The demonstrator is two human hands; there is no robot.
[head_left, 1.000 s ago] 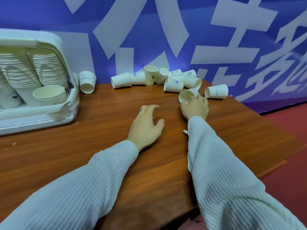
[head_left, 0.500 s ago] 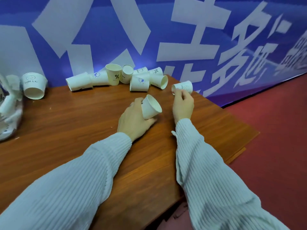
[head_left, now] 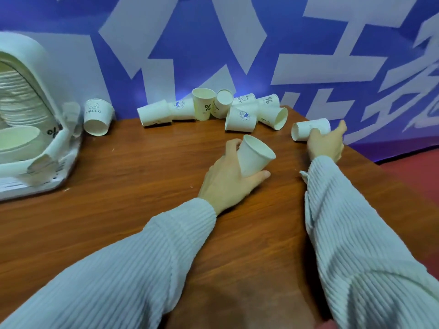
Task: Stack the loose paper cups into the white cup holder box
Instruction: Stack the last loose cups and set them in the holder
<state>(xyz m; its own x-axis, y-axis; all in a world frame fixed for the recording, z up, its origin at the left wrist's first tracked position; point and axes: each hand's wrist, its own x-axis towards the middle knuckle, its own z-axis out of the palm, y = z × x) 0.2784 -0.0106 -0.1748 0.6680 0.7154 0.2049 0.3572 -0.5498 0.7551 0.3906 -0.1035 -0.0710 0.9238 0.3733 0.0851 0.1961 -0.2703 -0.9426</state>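
My left hand (head_left: 225, 179) grips a white paper cup (head_left: 254, 155) just above the table, its mouth tilted up and to the right. My right hand (head_left: 326, 143) closes round another white cup (head_left: 306, 129) lying on its side near the table's right edge. Several more loose cups (head_left: 241, 116) lie and stand in a heap against the wall. The white cup holder box (head_left: 35, 74) stands at the far left with stacked cups inside. A "HELLO" cup (head_left: 97, 116) lies beside it.
The wooden table (head_left: 133, 186) ends in a slanted edge at the right, with red floor (head_left: 418, 176) beyond. A blue banner wall with white lettering (head_left: 213, 43) backs the table directly behind the cups.
My left hand took a cup from my right and holds it over the table. My right hand reached further right and closed on the cup lying by the edge. The view swung back left.
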